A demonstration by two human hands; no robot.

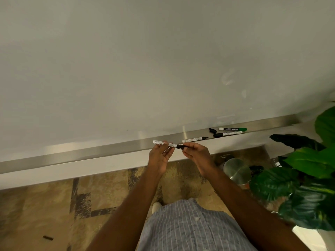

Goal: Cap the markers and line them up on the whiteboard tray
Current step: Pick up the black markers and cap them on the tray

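While the left hand [159,154] grips a marker [164,143] and the right hand [196,153] pinches its cap [183,147], three markers [194,139] wait unaligned on the tray [90,151].

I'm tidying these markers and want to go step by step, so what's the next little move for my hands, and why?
Probably push the black cap in your right hand fully onto the marker held by your left hand. The cap sits right at the marker's tip, seemingly not seated, and the tray waits just beyond.
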